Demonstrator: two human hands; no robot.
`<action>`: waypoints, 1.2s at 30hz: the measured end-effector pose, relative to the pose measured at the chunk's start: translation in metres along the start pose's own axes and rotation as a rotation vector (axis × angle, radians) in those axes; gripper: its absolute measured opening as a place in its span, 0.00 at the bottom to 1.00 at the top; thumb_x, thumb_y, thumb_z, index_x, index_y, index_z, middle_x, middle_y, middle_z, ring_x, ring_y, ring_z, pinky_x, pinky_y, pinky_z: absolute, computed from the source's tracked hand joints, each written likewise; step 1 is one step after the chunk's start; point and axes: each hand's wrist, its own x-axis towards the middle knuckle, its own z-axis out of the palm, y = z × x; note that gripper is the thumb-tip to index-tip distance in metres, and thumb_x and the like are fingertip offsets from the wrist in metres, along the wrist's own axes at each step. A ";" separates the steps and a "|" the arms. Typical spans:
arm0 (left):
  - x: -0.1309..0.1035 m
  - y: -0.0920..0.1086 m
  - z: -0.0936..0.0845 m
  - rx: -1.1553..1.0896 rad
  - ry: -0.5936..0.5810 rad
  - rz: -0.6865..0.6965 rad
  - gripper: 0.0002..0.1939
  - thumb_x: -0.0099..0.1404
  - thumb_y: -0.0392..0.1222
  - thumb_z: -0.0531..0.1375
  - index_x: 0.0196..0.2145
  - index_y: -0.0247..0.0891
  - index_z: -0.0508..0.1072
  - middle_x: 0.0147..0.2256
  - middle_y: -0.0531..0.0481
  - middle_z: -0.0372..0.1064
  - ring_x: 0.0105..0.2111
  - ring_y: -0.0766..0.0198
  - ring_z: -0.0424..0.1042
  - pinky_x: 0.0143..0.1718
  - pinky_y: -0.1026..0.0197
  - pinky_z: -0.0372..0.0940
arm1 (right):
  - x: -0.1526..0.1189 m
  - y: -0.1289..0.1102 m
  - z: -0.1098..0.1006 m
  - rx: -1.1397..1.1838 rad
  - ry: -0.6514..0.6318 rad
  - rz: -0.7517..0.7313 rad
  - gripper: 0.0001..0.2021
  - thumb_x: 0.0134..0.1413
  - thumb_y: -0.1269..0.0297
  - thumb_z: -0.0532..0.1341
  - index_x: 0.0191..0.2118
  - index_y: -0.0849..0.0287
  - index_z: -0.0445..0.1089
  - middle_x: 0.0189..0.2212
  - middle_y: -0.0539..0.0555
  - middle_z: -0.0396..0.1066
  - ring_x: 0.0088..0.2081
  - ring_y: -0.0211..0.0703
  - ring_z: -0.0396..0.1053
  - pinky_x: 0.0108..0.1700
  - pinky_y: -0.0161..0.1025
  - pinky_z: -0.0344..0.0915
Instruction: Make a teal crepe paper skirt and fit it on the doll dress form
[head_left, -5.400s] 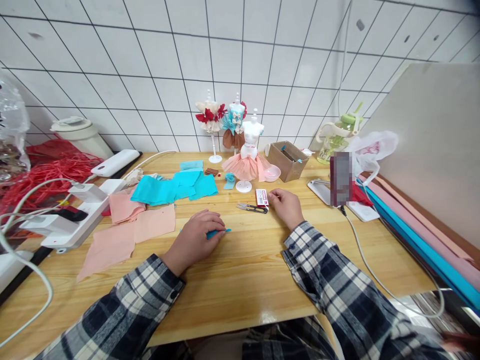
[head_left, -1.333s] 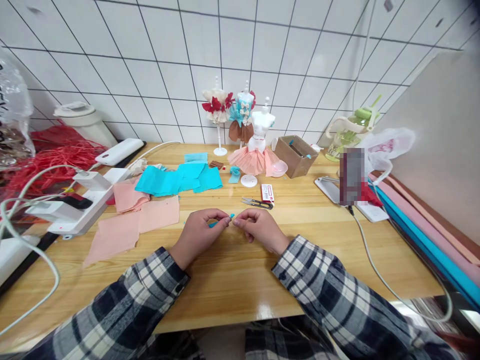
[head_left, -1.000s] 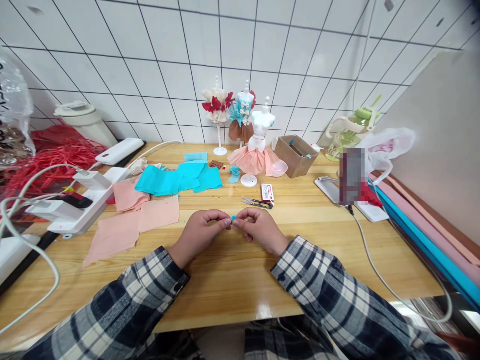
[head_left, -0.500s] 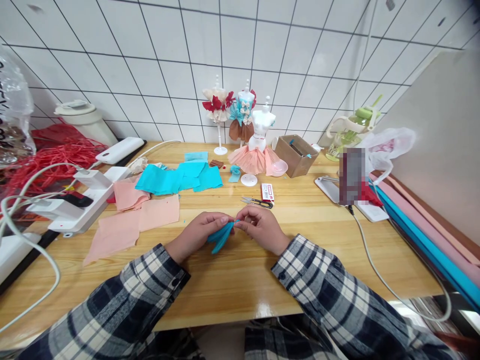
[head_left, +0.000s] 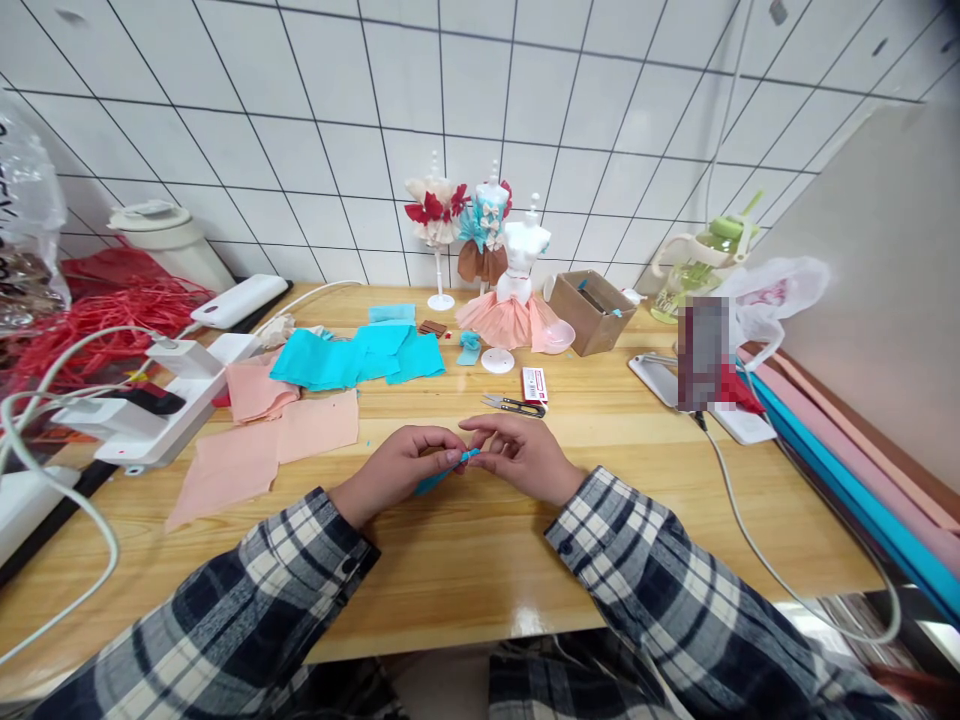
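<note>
My left hand point(head_left: 409, 462) is closed on a piece of blue crepe paper point(head_left: 433, 481), whose narrow end pokes out between thumb and forefinger. Close on its right, my right hand point(head_left: 525, 458) has its thumb and a finger at the tip of that piece, while the forefinger is raised and apart. Just beyond the hands lie black thread snips point(head_left: 523, 407) and a small red-and-white box point(head_left: 535, 384). Sheets of blue paper point(head_left: 322, 360) and pink paper point(head_left: 319, 425) are spread to the left. Behind stands a white mini mannequin point(head_left: 527, 243) with a pink skirt point(head_left: 510, 318).
Two dressed mannequins point(head_left: 439, 215) and a cardboard box point(head_left: 592, 310) stand near the tiled wall. A power strip point(head_left: 176, 425) with cables and red shredded paper point(head_left: 112, 310) are at left. A phone stand point(head_left: 652, 378), a cable and paper rolls point(head_left: 862, 475) are at right.
The loose blue end that hung below my left hand is now gathered lower and mostly hidden. My right forefinger has lifted and stretched out to the left.
</note>
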 end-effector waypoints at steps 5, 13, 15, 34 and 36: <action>-0.001 0.003 0.001 0.118 0.018 0.024 0.16 0.64 0.52 0.57 0.32 0.37 0.78 0.31 0.49 0.76 0.32 0.60 0.72 0.36 0.62 0.66 | 0.000 0.000 -0.003 -0.158 0.010 -0.133 0.09 0.56 0.60 0.64 0.38 0.57 0.77 0.29 0.52 0.73 0.28 0.35 0.67 0.29 0.31 0.63; -0.001 0.005 0.003 0.325 0.020 0.215 0.12 0.65 0.49 0.57 0.34 0.42 0.79 0.33 0.49 0.78 0.35 0.60 0.74 0.58 0.51 0.56 | -0.001 0.003 -0.003 -0.212 0.004 -0.162 0.09 0.56 0.60 0.64 0.40 0.57 0.76 0.31 0.52 0.74 0.28 0.35 0.69 0.30 0.31 0.65; 0.000 0.004 0.001 0.311 -0.034 0.199 0.13 0.66 0.49 0.56 0.32 0.41 0.78 0.31 0.51 0.77 0.35 0.61 0.73 0.62 0.49 0.49 | -0.001 0.003 -0.005 -0.225 -0.020 -0.197 0.09 0.56 0.60 0.64 0.40 0.57 0.76 0.30 0.52 0.75 0.29 0.36 0.70 0.32 0.32 0.65; 0.001 -0.004 -0.003 -0.031 -0.109 0.017 0.18 0.64 0.51 0.58 0.26 0.34 0.75 0.26 0.49 0.69 0.29 0.62 0.66 0.33 0.64 0.60 | 0.000 -0.005 -0.005 -0.227 -0.013 -0.422 0.09 0.59 0.66 0.61 0.45 0.55 0.74 0.40 0.56 0.74 0.41 0.40 0.72 0.42 0.37 0.70; 0.000 -0.004 -0.002 -0.035 -0.137 0.032 0.18 0.63 0.51 0.58 0.26 0.34 0.75 0.26 0.49 0.69 0.30 0.62 0.66 0.34 0.63 0.60 | 0.001 -0.004 -0.004 -0.244 -0.025 -0.429 0.07 0.59 0.64 0.62 0.43 0.55 0.74 0.39 0.56 0.75 0.41 0.41 0.72 0.44 0.38 0.70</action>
